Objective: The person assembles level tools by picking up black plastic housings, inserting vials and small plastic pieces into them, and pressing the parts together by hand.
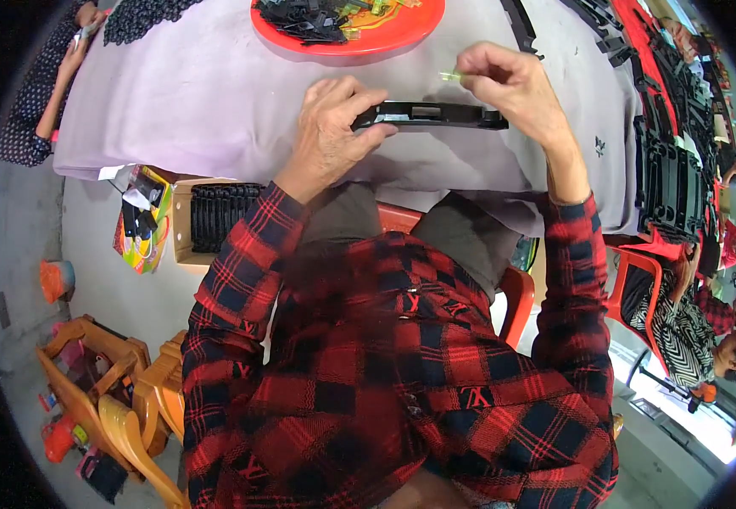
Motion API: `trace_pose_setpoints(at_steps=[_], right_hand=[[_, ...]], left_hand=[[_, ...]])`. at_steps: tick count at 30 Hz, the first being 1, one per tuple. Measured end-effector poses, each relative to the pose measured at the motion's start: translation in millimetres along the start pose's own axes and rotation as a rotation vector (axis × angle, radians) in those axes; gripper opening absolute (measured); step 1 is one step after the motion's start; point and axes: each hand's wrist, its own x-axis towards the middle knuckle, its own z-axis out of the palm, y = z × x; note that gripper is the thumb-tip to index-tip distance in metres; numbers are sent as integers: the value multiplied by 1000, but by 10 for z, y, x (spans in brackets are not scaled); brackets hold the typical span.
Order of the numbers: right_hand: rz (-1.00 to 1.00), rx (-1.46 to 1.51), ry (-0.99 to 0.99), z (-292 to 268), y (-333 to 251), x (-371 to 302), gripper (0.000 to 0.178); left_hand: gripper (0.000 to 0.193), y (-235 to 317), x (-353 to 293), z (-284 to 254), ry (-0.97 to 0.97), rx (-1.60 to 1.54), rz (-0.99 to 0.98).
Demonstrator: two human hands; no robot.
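My left hand (331,131) grips one end of a long black plastic part (461,116), thumb below and fingers above. The part lies crosswise just over the near edge of the cloth-covered table (190,102) and has a rectangular slot in its middle. Up and to the right of its free end, my right hand (508,89) pinches a small clear yellowish-green piece (450,76) between thumb and forefinger. That piece is apart from the black part. Beyond both hands stands a red round tray (351,44) with small black pieces and yellowish clear pieces in it.
A heap of small black pieces (143,21) lies at the far left, near another person's arm (67,72). Long black parts (669,182) are stacked along the right. A cardboard box (183,225) of black parts stands below the table edge. Other people sit at the right.
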Motion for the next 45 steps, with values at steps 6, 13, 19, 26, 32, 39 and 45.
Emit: trace_pose_setpoints(at_steps=[6, 13, 19, 26, 32, 39, 45], right_hand=[[-83, -151, 58, 223, 79, -288, 10], [-155, -328, 161, 450, -37, -339, 13], [-159, -365, 221, 559, -59, -343, 13], [-107, -284, 360, 718, -29, -314, 10], [-70, -243, 412, 760, -22, -340, 10], [-15, -207, 423, 777, -41, -351, 9], [-10, -194, 462, 832, -76, -330, 7]], left_hand=[[37, 1, 9, 21, -9, -19, 1], [37, -27, 34, -9, -74, -34, 13], [35, -79, 36, -28, -115, -76, -5], [35, -59, 42, -45, -113, -96, 25], [36, -58, 35, -63, -120, -84, 24], [38, -38, 40, -74, -127, -74, 36], [38, -58, 29, -68, -123, -68, 36]])
